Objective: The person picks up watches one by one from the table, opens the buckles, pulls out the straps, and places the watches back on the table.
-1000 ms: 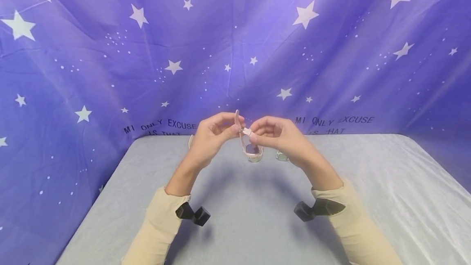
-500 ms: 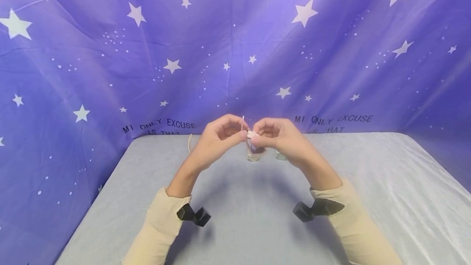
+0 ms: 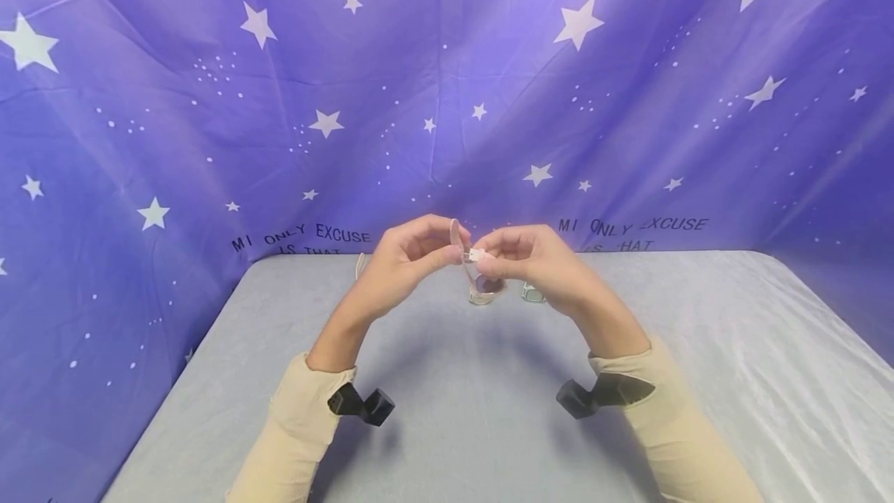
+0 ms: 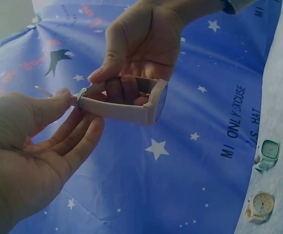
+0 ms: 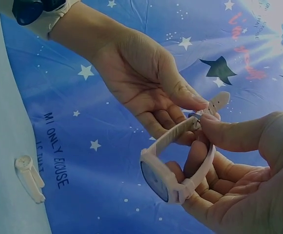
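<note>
Starry cloth [image 3: 447,84] behind, my left hand [image 3: 408,257] and right hand [image 3: 534,258] pinch the watch strap [image 4: 117,110], perhaps steadying its buckle [image 4: 81,96]

First watch [image 5: 156,179] up between left hand [image 3: 412,258] and right hand [image 3: 534,261], above the surface [image 3: 447,418], second watch [image 5: 29,174] sits far left, third watch [image 4: 261,204] far centre, fourth watch [image 4: 270,149] to its right, and curtain [image 3: 447,60] behind!
</note>
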The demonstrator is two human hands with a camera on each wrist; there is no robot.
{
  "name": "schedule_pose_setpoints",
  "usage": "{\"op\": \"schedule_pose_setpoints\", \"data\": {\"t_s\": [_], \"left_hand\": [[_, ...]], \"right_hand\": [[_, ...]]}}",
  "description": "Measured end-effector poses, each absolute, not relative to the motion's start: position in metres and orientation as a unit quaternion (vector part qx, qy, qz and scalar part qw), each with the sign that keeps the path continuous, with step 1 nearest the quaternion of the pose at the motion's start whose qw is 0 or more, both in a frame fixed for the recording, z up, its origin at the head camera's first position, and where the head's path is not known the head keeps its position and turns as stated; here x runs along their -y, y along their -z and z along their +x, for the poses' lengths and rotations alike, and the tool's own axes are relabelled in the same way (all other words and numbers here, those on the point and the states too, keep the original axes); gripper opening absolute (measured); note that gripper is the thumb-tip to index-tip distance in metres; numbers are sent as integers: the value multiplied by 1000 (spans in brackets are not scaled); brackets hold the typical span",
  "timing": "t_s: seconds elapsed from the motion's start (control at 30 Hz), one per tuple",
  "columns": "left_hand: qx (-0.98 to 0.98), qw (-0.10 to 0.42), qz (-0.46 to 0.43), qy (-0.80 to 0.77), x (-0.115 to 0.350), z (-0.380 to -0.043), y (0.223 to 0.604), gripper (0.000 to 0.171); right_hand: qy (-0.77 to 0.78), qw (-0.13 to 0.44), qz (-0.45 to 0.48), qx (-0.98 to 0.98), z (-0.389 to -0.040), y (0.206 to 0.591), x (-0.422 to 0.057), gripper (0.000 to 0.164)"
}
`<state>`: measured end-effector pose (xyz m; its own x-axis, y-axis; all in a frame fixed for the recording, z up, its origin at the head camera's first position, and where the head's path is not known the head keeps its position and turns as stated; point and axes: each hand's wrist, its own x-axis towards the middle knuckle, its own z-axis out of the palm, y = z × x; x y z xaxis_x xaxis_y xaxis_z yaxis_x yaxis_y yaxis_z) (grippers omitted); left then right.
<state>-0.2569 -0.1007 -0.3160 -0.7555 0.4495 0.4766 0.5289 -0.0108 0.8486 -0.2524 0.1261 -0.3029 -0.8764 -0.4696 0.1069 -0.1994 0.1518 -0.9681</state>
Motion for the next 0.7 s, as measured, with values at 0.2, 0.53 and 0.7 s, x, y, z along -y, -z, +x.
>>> {"op": "schedule_pose_setpoints", "data": {"t_s": [0.2, 0.53, 0.7], "left_hand": [[704, 35, -336, 624, 98, -256, 318, 22], [699, 42, -326, 635, 92, -259, 324, 19], [694, 66, -342, 630, 89, -259, 325, 18]], "right_hand": [[618, 113, -231, -743, -252, 304, -128, 24], [639, 104, -221, -729, -254, 303, -127, 18], [655, 115, -195, -721, -253, 302, -125, 12]]}}
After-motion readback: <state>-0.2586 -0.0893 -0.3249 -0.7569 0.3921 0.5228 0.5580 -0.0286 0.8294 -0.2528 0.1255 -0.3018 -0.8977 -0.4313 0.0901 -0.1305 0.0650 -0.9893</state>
